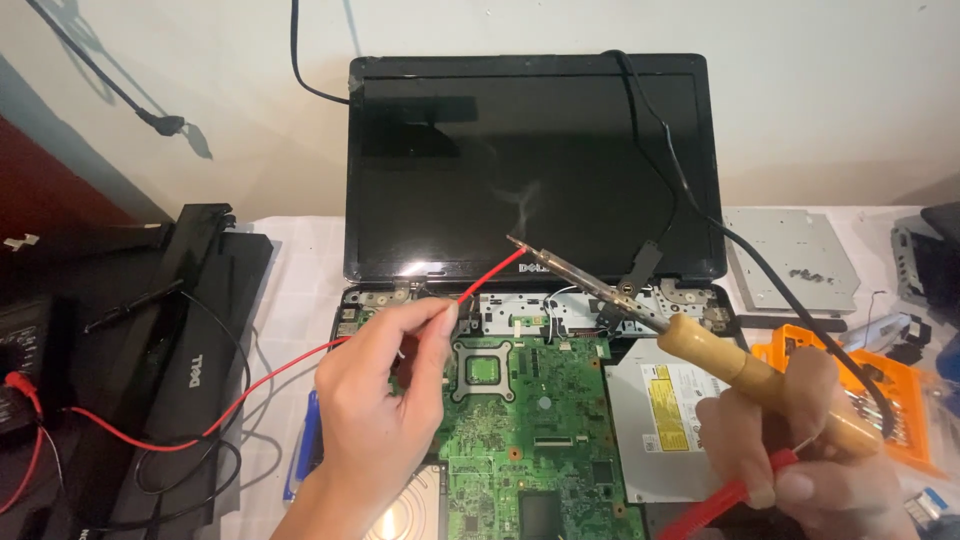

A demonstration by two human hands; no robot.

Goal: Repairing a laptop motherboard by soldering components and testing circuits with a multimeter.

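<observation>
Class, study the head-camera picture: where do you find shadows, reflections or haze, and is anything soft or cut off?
Head view: even, soft light; a hanging cable casts a shadow on the wall; the dark laptop screen shows dim reflections; thin smoke rises above the soldering iron tip where it meets the red wire; the right hand is cut by the bottom edge.

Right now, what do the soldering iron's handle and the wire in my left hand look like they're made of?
The soldering iron handle looks like wood: tan, smooth, faintly glossy. The wire in your left hand appears coated in red plastic, thin and bending freely; its core isn't visible.
</observation>
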